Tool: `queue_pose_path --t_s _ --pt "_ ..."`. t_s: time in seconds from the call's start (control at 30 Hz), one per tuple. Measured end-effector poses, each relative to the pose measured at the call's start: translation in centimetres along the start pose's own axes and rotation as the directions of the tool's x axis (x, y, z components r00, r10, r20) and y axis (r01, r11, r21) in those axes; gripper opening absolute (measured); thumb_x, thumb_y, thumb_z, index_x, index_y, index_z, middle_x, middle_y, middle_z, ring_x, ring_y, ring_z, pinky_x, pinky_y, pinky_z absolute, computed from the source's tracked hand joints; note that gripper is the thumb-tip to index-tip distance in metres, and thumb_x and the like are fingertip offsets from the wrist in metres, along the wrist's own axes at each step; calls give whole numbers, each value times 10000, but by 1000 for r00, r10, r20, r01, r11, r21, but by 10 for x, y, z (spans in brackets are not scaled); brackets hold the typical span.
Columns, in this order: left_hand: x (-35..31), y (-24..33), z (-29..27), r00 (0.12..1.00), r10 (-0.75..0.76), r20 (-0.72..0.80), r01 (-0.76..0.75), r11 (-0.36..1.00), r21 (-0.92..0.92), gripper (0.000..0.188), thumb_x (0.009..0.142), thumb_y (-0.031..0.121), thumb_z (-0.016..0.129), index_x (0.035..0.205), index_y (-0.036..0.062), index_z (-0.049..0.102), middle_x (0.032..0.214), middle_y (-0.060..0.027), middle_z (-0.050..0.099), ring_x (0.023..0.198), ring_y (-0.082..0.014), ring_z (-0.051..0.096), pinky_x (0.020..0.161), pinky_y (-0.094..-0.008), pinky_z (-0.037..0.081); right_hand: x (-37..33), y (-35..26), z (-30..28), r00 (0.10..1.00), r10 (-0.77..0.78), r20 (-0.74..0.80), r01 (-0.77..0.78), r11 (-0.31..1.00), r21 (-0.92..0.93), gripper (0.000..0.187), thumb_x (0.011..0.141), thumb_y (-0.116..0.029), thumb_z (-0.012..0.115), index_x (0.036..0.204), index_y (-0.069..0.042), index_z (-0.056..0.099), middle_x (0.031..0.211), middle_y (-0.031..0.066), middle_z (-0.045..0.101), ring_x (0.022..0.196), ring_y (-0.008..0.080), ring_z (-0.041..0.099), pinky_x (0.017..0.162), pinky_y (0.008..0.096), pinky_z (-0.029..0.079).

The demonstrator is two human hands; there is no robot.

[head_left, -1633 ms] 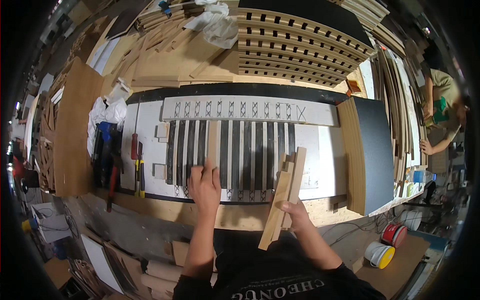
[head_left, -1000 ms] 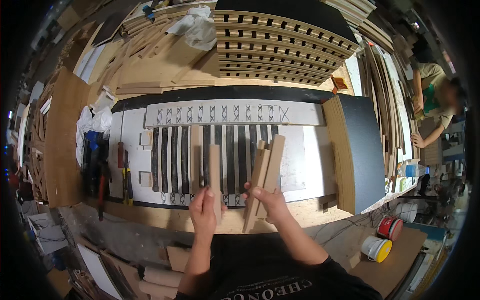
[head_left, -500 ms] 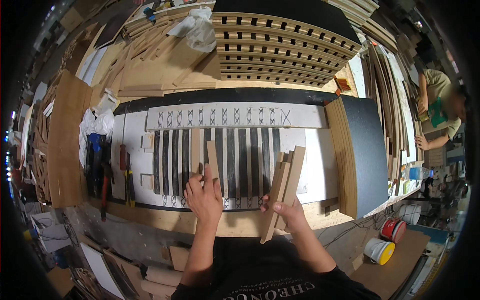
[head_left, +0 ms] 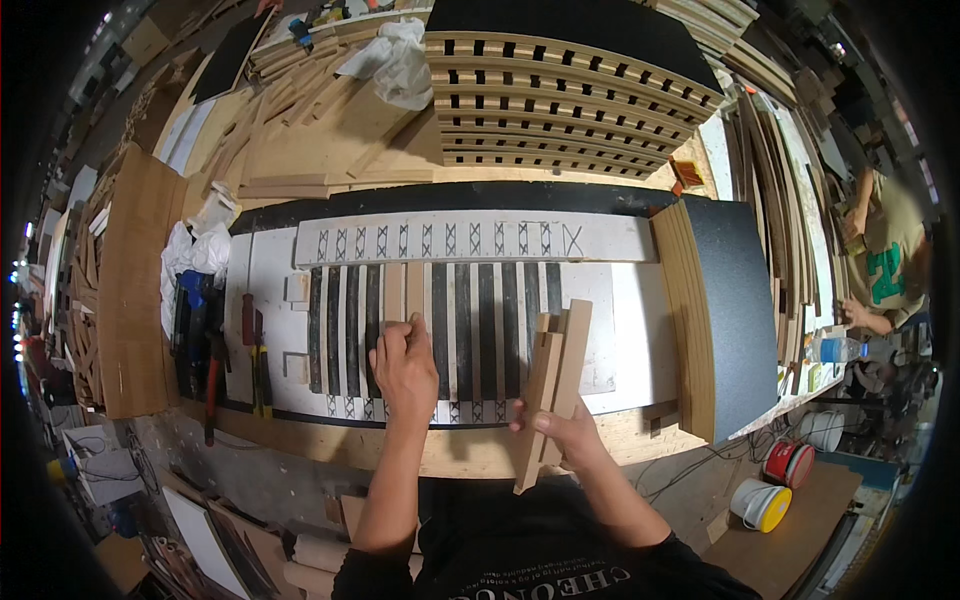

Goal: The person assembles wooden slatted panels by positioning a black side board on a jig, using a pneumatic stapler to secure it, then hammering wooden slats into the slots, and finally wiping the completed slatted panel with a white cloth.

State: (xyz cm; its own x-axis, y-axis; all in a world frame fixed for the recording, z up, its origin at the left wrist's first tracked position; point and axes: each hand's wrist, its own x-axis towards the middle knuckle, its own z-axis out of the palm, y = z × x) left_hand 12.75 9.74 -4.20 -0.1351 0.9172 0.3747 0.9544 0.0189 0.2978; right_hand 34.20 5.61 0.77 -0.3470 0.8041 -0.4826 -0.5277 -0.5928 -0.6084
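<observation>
A board with alternating black and pale stripes [head_left: 485,325] lies across the bench in front of me. A light wooden strip [head_left: 415,288] lies lengthwise among its stripes, beside a similar strip [head_left: 392,290] on its left. My left hand [head_left: 405,372] is closed, with bent fingertips on the near part of the right-hand strip; the palm side is hidden. Off the board's near right corner, my right hand [head_left: 565,432] grips a bundle of several wooden strips [head_left: 570,360], tilted and fanned slightly apart.
A white marked rail [head_left: 470,238] runs along the board's far side. Dark thick panels [head_left: 735,310] stand at right; slotted panels [head_left: 570,100] are stacked beyond. Screwdrivers [head_left: 248,318] and pliers [head_left: 262,365] lie at left. A co-worker [head_left: 890,245] is at far right.
The wooden strip at my left hand has gone from lying askew over the stripes to lying in line with them. My left fingers have curled; the right-hand bundle shifted slightly left.
</observation>
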Motion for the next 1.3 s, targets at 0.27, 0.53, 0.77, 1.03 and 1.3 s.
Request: queue_pose_path --t_s 0.27,0.53,0.77,1.03,1.3 --pt "-31 64 -70 911 -10 411 317 654 -687 343 720 131 751 1034 50 640 847 -110 587 733 -233 609 633 -322 485 25 10 14 989 -68 -129 60 996 -70 494 788 -171 702 1193 -23 460 1017 107 600 955 187 590 822 333 497" --pt "-50 57 -58 846 -32 532 476 494 -728 311 772 70 725 1053 0 613 803 -42 574 720 -97 551 662 -229 458 18 12 12 987 -88 -131 75 992 -105 449 801 -84 692 1179 -11 459 992 94 602 952 179 588 812 309 495" --pt "-60 52 -61 770 -85 632 625 296 -722 318 786 50 706 1087 16 614 796 7 574 689 -44 505 631 -193 429 22 17 15 979 -127 -159 96 978 -188 463 781 -61 682 1181 -30 449 1018 99 595 938 181 587 804 334 500" --pt "-47 27 -28 895 -363 260 445 671 -594 315 811 59 656 1120 9 616 840 -72 587 704 -153 569 645 -266 467 15 11 9 970 -140 -197 120 987 -110 458 794 -135 681 1177 -23 455 1002 98 594 903 203 595 796 352 508" --pt "-40 39 -30 978 -114 174 108 993 43 453 736 236 694 1131 26 620 930 -80 459 897 -262 474 761 -394 384 -3 8 5 979 -103 -175 84 990 -113 498 776 -138 699 1191 -17 451 1002 98 604 926 199 593 846 360 491"
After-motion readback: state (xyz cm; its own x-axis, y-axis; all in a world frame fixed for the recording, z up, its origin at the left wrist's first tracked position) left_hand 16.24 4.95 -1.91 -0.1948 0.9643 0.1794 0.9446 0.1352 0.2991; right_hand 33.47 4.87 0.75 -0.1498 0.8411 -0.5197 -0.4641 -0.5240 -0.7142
